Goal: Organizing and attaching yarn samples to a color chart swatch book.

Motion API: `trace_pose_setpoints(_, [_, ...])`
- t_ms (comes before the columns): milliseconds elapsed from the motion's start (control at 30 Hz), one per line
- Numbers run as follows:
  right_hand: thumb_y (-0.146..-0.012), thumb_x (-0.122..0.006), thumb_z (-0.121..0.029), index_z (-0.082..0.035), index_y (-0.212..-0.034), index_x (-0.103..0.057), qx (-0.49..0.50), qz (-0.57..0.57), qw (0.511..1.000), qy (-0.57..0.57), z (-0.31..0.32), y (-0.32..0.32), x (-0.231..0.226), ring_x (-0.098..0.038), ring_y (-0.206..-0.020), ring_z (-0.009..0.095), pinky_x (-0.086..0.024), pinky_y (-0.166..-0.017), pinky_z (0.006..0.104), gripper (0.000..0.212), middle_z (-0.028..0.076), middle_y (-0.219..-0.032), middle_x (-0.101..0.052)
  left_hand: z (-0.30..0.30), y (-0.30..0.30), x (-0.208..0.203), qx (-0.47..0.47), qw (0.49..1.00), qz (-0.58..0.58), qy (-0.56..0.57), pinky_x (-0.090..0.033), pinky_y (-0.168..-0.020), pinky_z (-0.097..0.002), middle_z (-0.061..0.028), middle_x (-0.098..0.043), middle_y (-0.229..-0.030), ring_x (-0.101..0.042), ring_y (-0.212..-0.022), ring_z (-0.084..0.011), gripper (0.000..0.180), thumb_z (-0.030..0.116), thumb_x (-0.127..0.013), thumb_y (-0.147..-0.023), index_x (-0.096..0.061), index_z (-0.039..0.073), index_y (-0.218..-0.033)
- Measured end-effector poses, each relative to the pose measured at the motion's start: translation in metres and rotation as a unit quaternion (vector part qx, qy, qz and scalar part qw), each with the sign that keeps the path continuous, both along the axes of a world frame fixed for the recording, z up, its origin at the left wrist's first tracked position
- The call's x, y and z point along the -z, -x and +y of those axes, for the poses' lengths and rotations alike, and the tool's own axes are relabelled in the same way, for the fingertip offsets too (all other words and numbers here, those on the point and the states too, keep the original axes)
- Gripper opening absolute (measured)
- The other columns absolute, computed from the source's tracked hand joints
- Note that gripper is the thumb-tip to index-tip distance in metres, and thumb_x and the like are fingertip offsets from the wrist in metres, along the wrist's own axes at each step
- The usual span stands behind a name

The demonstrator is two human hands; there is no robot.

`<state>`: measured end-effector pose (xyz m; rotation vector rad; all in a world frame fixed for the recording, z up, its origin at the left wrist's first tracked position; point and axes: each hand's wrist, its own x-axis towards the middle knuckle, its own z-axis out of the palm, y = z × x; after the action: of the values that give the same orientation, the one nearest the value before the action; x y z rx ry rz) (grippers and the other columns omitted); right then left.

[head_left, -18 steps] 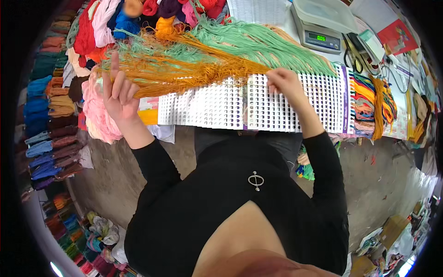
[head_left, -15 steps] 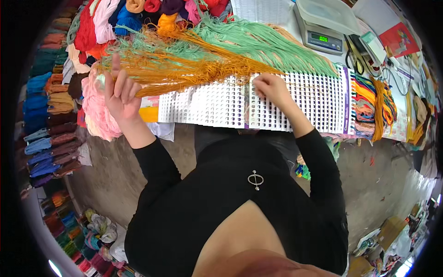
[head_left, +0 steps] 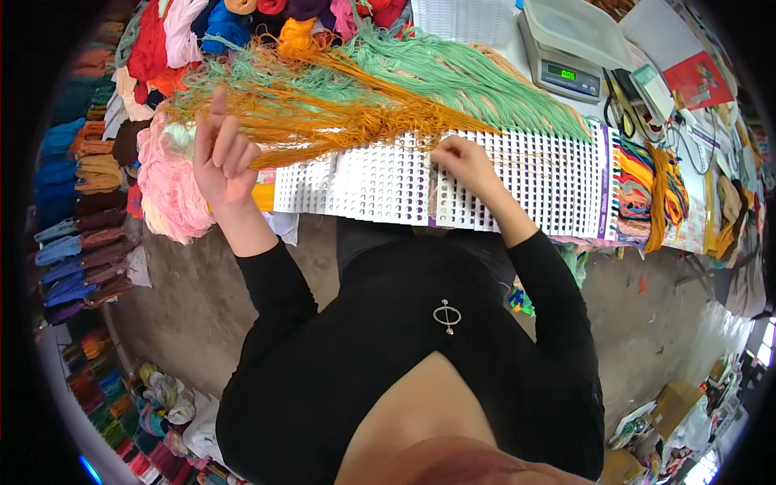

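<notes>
A tangled bundle of orange thread (head_left: 376, 125) stretches across the table, over pale green thread (head_left: 453, 73) and white cards with rows of punched holes (head_left: 356, 190). My left hand (head_left: 225, 162) is raised palm up at the bundle's left end, open, its index finger extended and the others loosely bent. Orange strands pass behind and beside its fingers. My right hand (head_left: 469, 168) is over the cards just below the bundle's knotted middle, thumb and fingers pinched together. Fine orange strands lie around those fingertips; what they grip is too small to make out.
Pink yarn (head_left: 174, 190) hangs over the table's left end. Colourful skeins (head_left: 222, 32) are heaped at the back. A digital scale (head_left: 566, 77) with a clear tray, scissors (head_left: 621, 105) and multicoloured thread bundles (head_left: 638, 186) occupy the right side.
My left hand has shifted slightly right, its fingers still spread. My right hand has moved a little left and nearer to me, still pinched. The view has shifted slightly.
</notes>
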<state>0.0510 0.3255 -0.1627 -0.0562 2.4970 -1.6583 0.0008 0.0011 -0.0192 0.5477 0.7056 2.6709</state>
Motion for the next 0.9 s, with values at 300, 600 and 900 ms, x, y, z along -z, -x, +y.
trace_pose_setpoints(300, [-0.089,-0.053,-0.017,-0.005,-0.090,-0.055,-0.003,-0.143,0.857,0.495,-0.029,0.007,-0.057,-0.052,-0.057,0.007,-0.041,-0.051,0.0173,0.013,0.004,-0.079,-0.061,0.056,-0.030,-0.021,0.172,0.985,0.003,0.026,-0.021,-0.028,-0.0180,0.0030,-0.034,-0.041,-0.023,-0.027,-0.0039,0.055,0.038,-0.015,-0.097,-0.023,-0.001,-0.134])
trace_pose_setpoints(600, [-0.091,-0.049,-0.023,-0.006,-0.087,-0.052,-0.304,-0.094,0.928,0.195,-0.074,-0.006,-0.085,-0.047,-0.053,0.006,-0.040,-0.050,0.0230,0.018,0.002,-0.073,-0.057,0.044,-0.009,-0.067,0.096,0.972,0.191,0.096,-0.021,-0.031,-0.0190,0.0060,-0.037,-0.045,-0.026,-0.029,-0.0028,0.046,0.029,-0.024,-0.098,-0.026,0.001,-0.135])
trace_pose_setpoints(900, [-0.085,-0.049,-0.029,-0.006,-0.087,-0.053,-0.088,0.017,0.958,-0.272,0.093,-0.005,-0.057,-0.058,-0.076,0.033,-0.043,-0.065,0.0410,0.023,0.015,-0.079,-0.060,-0.076,0.045,-0.107,0.004,0.997,0.017,-0.079,-0.016,-0.036,-0.0203,0.0036,-0.035,-0.048,-0.022,-0.032,-0.0034,0.038,0.016,-0.036,-0.094,-0.042,-0.011,-0.120])
